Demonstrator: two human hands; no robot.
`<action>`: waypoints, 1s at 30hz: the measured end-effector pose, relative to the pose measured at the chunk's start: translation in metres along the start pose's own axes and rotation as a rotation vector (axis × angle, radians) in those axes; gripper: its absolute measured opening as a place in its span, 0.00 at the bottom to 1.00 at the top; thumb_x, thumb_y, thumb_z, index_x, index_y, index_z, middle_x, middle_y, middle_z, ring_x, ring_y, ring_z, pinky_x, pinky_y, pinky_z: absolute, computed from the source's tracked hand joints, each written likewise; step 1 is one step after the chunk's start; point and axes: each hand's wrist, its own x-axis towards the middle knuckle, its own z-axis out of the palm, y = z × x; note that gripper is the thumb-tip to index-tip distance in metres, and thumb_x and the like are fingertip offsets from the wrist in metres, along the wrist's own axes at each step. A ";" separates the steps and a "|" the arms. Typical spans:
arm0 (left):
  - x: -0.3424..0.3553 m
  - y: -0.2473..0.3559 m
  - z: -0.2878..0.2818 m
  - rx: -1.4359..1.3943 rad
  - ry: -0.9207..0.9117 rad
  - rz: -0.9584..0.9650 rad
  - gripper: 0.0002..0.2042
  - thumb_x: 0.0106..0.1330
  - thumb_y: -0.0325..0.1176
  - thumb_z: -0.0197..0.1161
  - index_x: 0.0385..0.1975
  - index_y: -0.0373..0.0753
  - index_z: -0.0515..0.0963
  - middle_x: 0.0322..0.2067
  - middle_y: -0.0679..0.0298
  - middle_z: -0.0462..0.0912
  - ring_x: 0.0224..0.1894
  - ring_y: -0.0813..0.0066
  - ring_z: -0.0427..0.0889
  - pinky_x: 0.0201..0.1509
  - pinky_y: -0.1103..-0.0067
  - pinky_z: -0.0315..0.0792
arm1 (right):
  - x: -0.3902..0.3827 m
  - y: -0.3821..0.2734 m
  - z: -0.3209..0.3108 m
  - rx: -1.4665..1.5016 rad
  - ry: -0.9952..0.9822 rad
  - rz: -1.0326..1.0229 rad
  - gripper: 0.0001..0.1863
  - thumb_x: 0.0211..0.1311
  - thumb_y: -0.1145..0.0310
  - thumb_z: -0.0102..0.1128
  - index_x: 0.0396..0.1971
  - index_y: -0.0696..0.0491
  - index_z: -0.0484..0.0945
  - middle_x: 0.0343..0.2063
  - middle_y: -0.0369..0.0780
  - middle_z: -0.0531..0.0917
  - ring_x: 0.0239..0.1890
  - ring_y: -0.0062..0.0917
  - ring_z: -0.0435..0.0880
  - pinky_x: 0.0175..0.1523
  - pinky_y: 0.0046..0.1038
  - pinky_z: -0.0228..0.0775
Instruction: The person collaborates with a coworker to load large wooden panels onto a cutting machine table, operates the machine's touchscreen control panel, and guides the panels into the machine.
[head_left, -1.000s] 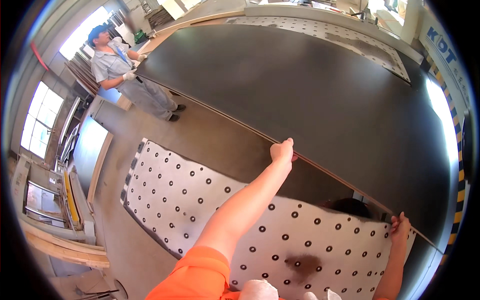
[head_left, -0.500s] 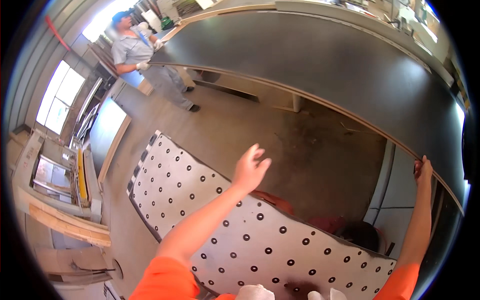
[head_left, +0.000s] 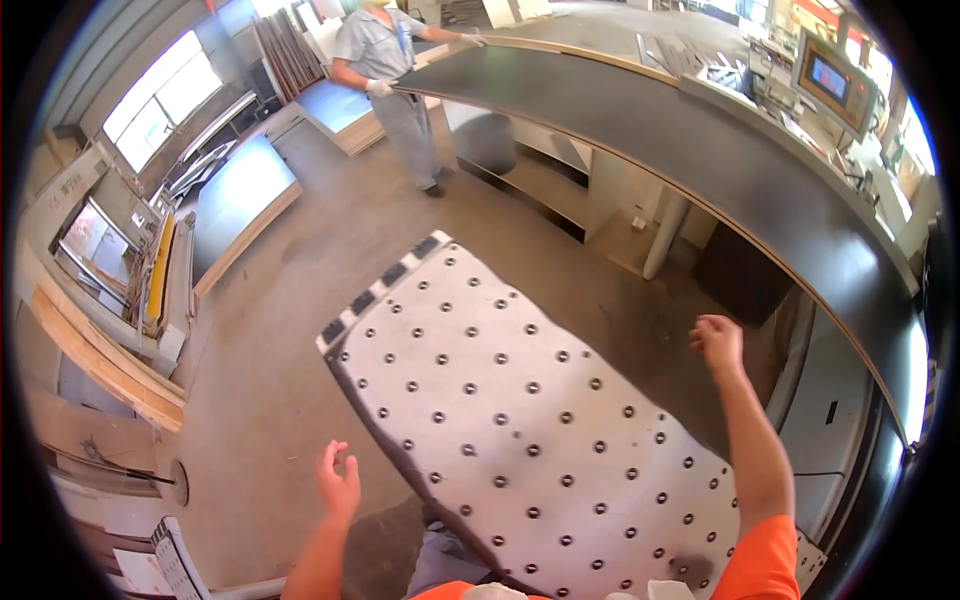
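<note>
My left hand (head_left: 340, 478) is in the air left of a white table (head_left: 535, 390) dotted with black-ringed holes, its fingers apart and nothing in them. Over the table's right side hangs my right hand (head_left: 718, 342), fingers loosely bent, with nothing visible in it. It is apart from the large dark grey board (head_left: 690, 135) that stretches across the far side to the right. At the board's far left end, a person (head_left: 385, 60) in grey clothes and white gloves has both hands on it.
Stacked panels (head_left: 240, 205) lie at the left, near a machine frame with a yellow strip (head_left: 158, 268). A control screen (head_left: 832, 80) stands at the far right. Beneath the dark board are a low shelf (head_left: 530, 185) and a pale post (head_left: 665, 240).
My right hand has let go of the board's edge and moved away from it. My left hand has come back from over the table to its left. My view has shifted.
</note>
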 end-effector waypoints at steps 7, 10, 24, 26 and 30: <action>0.058 -0.179 -0.135 0.367 0.165 0.247 0.14 0.56 0.26 0.60 0.44 0.34 0.77 0.39 0.56 0.78 0.41 0.62 0.75 0.48 0.71 0.71 | -0.092 -0.039 0.282 -0.537 -0.037 -0.398 0.19 0.51 0.68 0.64 0.45 0.56 0.79 0.39 0.44 0.83 0.42 0.35 0.81 0.51 0.32 0.72; 0.099 -0.226 -0.196 0.145 0.191 -0.057 0.12 0.58 0.28 0.60 0.41 0.35 0.79 0.37 0.56 0.80 0.40 0.63 0.79 0.48 0.71 0.72 | -0.104 -0.060 0.354 -0.633 0.032 -0.287 0.26 0.49 0.68 0.66 0.52 0.54 0.75 0.52 0.46 0.76 0.56 0.40 0.73 0.62 0.35 0.65; 0.400 -0.268 -0.086 -0.091 -0.406 0.177 0.09 0.58 0.30 0.63 0.38 0.36 0.80 0.37 0.56 0.83 0.37 0.62 0.82 0.41 0.75 0.76 | -0.008 -0.107 0.507 -1.072 0.217 -0.010 0.23 0.64 0.50 0.49 0.40 0.55 0.81 0.43 0.48 0.82 0.50 0.42 0.77 0.59 0.42 0.64; 0.461 -0.257 -0.049 -0.123 -0.642 0.186 0.09 0.59 0.31 0.63 0.38 0.36 0.80 0.37 0.56 0.83 0.39 0.63 0.82 0.43 0.74 0.75 | 0.002 -0.107 0.513 -1.103 0.226 0.004 0.26 0.66 0.51 0.45 0.22 0.56 0.82 0.28 0.50 0.83 0.38 0.47 0.81 0.47 0.44 0.71; 0.582 -0.223 0.012 -0.109 -0.813 0.277 0.09 0.60 0.32 0.63 0.37 0.36 0.81 0.36 0.56 0.83 0.38 0.63 0.82 0.47 0.72 0.75 | 0.003 -0.125 0.522 -1.019 0.228 0.112 0.25 0.66 0.53 0.45 0.20 0.54 0.82 0.27 0.48 0.84 0.37 0.46 0.82 0.46 0.44 0.71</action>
